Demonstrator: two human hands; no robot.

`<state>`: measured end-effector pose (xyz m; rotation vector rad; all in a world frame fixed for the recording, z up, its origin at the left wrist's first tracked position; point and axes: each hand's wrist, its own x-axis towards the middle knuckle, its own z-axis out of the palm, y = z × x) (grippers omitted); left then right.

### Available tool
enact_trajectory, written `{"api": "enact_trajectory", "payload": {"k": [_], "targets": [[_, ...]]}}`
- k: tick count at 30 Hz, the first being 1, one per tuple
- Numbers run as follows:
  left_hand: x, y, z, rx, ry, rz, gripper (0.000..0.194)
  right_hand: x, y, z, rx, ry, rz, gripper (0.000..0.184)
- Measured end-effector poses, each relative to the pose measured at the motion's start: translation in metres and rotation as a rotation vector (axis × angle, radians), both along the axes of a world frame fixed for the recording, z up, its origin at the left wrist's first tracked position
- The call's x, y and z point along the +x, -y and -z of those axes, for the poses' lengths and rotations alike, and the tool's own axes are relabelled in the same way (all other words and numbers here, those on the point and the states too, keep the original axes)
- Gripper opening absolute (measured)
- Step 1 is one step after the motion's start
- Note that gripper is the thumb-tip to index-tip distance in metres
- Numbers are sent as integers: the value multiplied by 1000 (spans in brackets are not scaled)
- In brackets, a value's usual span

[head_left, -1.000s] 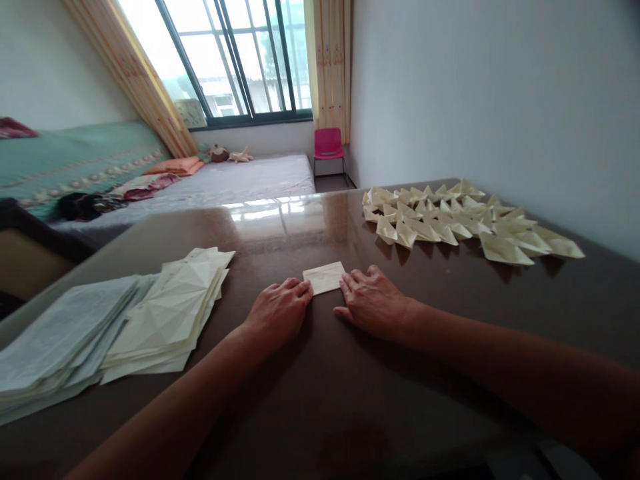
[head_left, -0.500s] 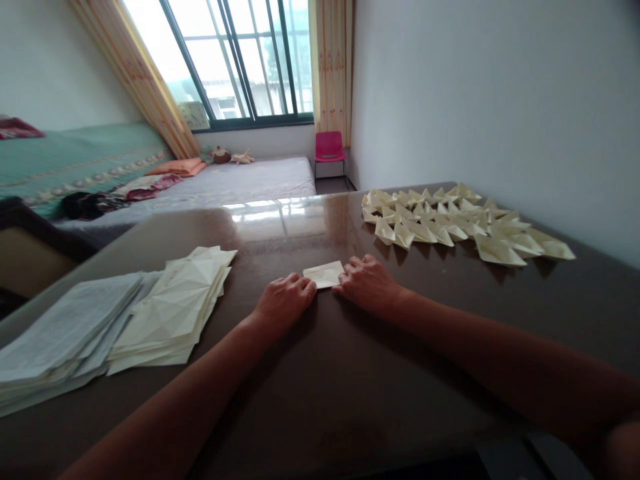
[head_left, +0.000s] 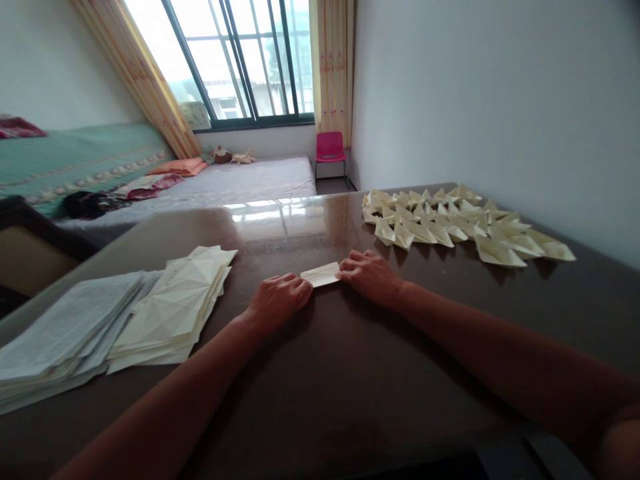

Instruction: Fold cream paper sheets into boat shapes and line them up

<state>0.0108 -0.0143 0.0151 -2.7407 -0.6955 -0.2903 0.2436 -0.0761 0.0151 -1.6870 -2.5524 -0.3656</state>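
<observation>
A small folded piece of cream paper (head_left: 321, 275) lies at the middle of the brown table (head_left: 320, 373). My left hand (head_left: 281, 296) pinches its left end, fingers closed and bent over the edge. At the right end my right hand (head_left: 371, 276) grips the paper between thumb and fingers. The fingertips partly cover both ends. To the left is a stack of creased cream paper sheets (head_left: 170, 307). Rows of folded paper boats (head_left: 425, 217) stand at the back right of the table.
A pile of greyish paper sheets (head_left: 70, 327) lies at the table's left edge. Beyond the table are a bed (head_left: 265, 175), a pink chair (head_left: 329, 148) and a window. A white wall (head_left: 490, 100) runs along the right side, and a dark chair back (head_left: 40, 240) stands at left.
The right hand's outstretched fingers and thumb have closed on the paper's right end. The folded paper now looks narrower from front to back. The view has shifted slightly.
</observation>
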Motion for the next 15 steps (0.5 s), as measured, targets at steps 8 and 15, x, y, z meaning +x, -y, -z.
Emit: {"api": "enact_trajectory", "payload": {"k": [8, 15], "targets": [[-8, -19, 11, -239, 228, 8, 30, 15, -9, 9, 1, -171, 12, 30], [-10, -25, 15, -449, 273, 74, 41, 24, -19, 21, 0, -475, -88, 32]]}}
